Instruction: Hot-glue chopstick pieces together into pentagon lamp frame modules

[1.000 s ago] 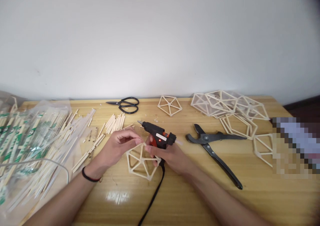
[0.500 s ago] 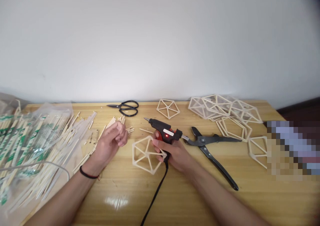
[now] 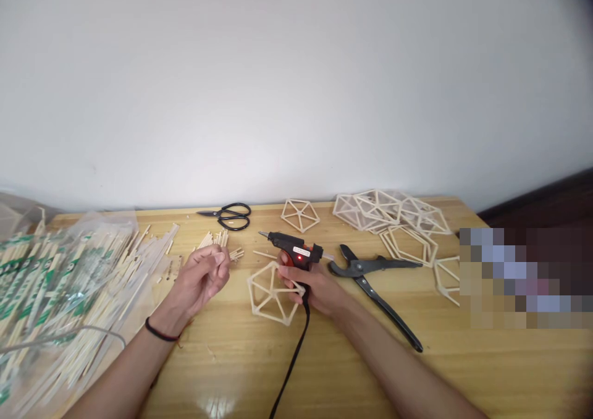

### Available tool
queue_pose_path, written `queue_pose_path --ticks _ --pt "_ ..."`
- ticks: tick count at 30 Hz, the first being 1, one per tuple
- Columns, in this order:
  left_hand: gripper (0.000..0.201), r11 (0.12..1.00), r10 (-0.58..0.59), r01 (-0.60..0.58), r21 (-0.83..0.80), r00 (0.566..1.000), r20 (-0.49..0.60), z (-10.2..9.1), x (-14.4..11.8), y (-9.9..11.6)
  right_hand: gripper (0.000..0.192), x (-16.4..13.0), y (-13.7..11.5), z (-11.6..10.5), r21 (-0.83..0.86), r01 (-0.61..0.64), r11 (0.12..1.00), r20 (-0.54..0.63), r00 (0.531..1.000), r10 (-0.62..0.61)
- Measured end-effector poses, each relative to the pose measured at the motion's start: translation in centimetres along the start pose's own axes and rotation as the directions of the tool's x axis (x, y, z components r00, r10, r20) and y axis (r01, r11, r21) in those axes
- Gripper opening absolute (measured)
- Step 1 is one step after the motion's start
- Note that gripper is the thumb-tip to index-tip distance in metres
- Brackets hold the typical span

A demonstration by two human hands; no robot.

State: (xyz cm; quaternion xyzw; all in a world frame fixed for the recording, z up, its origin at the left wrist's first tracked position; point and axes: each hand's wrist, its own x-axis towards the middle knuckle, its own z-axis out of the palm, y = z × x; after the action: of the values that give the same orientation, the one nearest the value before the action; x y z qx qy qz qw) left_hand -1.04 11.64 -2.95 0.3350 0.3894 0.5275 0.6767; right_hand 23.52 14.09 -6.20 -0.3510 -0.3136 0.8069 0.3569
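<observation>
Rising behind everything, one pale wall (image 3: pixel 296 85) met one wooden table (image 3: pixel 361 369). Bagged sticks (image 3: pixel 69 283), too many to count, spread at left; overlapping frames (image 3: pixel 377 204), hard to count, lay back right. One cutter (image 3: pixel 356 268) lay just beyond the right hand (image 3: pixel 315 286), which was clamped around one glue gun (image 3: pixel 293 249) and held one stick frame (image 3: pixel 273 293) between both hands. The left hand (image 3: pixel 204 277) had its fingers curled together, any contents hidden. Behind lay one pair of scissors (image 3: pixel 219 212), one lone frame (image 3: pixel 300 213).

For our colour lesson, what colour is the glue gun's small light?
The light is red, seen in the head view.
</observation>
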Motion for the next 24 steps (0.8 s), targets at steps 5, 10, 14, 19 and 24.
queue_pose_path --ticks 5,10,14,19,24 --pt "0.055 0.999 0.035 -0.035 0.002 0.999 -0.023 0.0 -0.1 -0.3 0.047 0.1 0.1 -0.3 0.010 0.008 1.000 -0.022 1.000 -0.008" --pt "0.031 0.992 0.082 -0.081 0.096 0.997 -0.011 -0.3 0.0 -0.7 0.048 0.4 0.1 -0.2 -0.013 0.019 1.000 -0.048 0.999 -0.020" --pt "0.028 0.962 0.113 -0.115 0.248 0.993 0.021 -0.6 0.3 -1.3 0.049 0.6 0.0 0.0 -0.035 0.050 0.998 -0.061 0.997 -0.052" --pt "0.035 0.851 0.132 -0.119 0.512 0.991 0.011 -1.0 0.6 -1.9 0.047 0.6 0.5 0.2 -0.071 0.082 0.994 -0.065 0.994 -0.087" --pt "0.036 0.677 0.147 -0.102 0.729 0.989 0.002 -1.0 0.5 -2.2 0.043 0.7 1.3 0.0 -0.110 0.103 0.989 -0.066 0.992 -0.111"
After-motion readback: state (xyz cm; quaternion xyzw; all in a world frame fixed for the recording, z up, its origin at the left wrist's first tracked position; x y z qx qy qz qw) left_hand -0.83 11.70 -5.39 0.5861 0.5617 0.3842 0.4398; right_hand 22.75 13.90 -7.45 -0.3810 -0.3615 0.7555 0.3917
